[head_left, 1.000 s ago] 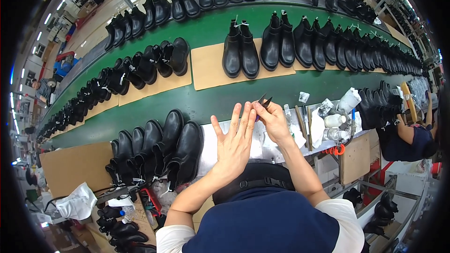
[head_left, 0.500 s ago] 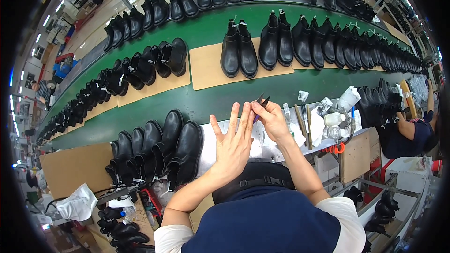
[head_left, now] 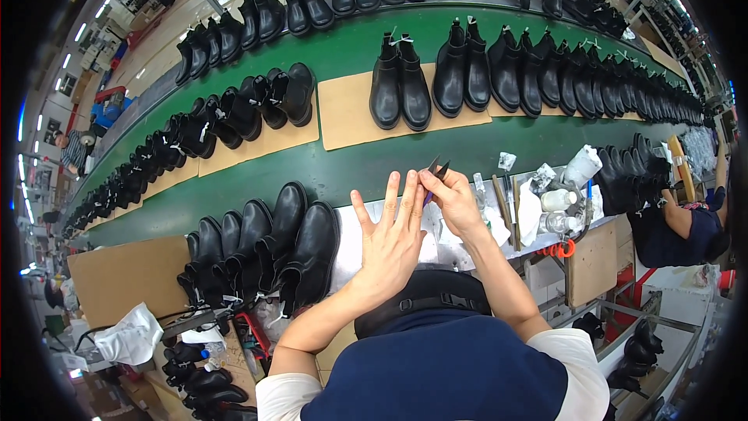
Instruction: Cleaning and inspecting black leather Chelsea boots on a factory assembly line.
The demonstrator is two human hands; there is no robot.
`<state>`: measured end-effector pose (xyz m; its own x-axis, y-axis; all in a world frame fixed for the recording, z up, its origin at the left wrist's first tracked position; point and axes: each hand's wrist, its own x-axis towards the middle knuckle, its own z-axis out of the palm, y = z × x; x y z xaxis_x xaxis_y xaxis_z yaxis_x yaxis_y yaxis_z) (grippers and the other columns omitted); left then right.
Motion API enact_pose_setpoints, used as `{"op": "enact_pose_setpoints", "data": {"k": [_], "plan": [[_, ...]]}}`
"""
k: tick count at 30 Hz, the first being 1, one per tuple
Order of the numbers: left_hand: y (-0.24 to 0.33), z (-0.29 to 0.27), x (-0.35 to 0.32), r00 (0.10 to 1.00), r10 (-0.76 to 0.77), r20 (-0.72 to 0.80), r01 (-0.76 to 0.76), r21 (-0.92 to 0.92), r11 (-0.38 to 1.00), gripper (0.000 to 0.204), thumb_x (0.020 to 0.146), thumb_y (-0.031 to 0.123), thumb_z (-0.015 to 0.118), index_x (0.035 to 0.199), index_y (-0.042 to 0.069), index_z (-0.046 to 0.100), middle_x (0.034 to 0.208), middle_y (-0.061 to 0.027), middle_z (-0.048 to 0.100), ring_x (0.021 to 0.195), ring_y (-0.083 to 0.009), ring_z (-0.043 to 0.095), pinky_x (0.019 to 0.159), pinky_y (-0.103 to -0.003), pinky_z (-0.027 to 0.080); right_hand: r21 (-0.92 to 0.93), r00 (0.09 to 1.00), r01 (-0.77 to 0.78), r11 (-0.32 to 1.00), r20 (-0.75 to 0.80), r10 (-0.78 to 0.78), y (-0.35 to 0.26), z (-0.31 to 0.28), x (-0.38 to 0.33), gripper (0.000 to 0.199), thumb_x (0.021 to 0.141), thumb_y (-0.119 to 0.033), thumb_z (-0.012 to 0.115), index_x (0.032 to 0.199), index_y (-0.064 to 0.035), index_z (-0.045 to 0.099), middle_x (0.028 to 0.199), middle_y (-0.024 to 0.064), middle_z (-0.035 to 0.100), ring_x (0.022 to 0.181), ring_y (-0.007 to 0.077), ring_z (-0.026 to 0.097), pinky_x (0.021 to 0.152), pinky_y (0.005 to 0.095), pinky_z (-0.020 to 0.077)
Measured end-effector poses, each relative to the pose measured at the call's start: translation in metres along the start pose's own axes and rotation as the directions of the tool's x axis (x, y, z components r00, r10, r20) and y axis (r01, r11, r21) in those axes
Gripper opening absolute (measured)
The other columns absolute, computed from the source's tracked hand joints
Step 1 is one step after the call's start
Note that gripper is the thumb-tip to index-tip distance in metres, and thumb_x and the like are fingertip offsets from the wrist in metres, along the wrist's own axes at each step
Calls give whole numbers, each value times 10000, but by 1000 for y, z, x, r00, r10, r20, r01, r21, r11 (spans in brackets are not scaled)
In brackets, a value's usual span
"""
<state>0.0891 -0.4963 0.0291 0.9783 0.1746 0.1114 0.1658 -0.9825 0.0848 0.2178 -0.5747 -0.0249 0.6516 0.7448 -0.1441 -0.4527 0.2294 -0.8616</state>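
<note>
In front of my body, above the metal bench top (head_left: 351, 240), my left hand (head_left: 392, 243) is spread open with its back toward me. My right hand (head_left: 454, 204) is closed around a small pair of thread snips (head_left: 442, 168). Their dark pointed blades stick up past my fingers, and a bit of purple handle shows. My right fingertips touch or almost touch the index finger of my left hand. To the left of my hands, several black ankle boots (head_left: 314, 248) lie close together on their sides. A pair of upright black boots (head_left: 400, 86) stands beyond my hands, tied with a white string.
A green conveyor (head_left: 343, 171) carries rows of black boots on cardboard sheets (head_left: 343, 113). At right are plastic bottles (head_left: 558, 200), a white cloth (head_left: 530, 210) and thin sticks (head_left: 499, 201). A co-worker (head_left: 678, 226) sits far right. Cardboard (head_left: 125, 277) stands at left.
Both hands keep the same pose, and the right one still grips the snips. The whole view has shifted very slightly.
</note>
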Motion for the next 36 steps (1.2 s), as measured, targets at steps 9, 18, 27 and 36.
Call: {"op": "enact_pose_setpoints", "data": {"k": [9, 18, 27, 36], "plan": [[0, 4, 0, 1000, -10, 5, 10, 14, 1000, 775, 751, 292, 670, 1407, 48, 337, 1511, -74, 211, 1407, -274, 157, 1021, -703, -15, -11, 1000, 8, 1000, -3, -8, 1, -1, 1, 176, 917, -204, 586, 876, -40, 636, 765, -16, 602, 689, 59, 526, 619, 214, 421], [0, 8, -1, 1000, -17, 12, 17, -5, 1000, 801, 745, 282, 676, 1421, 56, 310, 1516, -78, 200, 1411, -265, 148, 1022, -702, -22, -4, 1000, -5, 1000, -25, 5, 1, -1, 0, 173, 914, -206, 590, 879, -43, 634, 787, -12, 611, 710, 59, 544, 623, 218, 432], [1, 7, -2, 1000, -22, -8, 22, 2, 1000, 836, 740, 287, 693, 1422, 28, 284, 1522, -105, 181, 1413, -292, 133, 1008, -707, -46, -16, 1000, -6, 1000, -18, 6, -4, 4, -2, 195, 926, -207, 568, 873, -29, 629, 811, -9, 615, 686, 66, 517, 629, 217, 423], [-17, -6, 11, 989, -124, -84, 127, 27, 992, 847, 739, 300, 694, 1393, -47, 283, 1509, -165, 192, 1415, -320, 113, 984, -723, -59, -789, 972, 149, 595, 7, -235, -45, 21, -14, 302, 949, -244, 506, 1068, 23, 583, 736, 145, 637, 664, 168, 594, 630, 286, 468]]}}
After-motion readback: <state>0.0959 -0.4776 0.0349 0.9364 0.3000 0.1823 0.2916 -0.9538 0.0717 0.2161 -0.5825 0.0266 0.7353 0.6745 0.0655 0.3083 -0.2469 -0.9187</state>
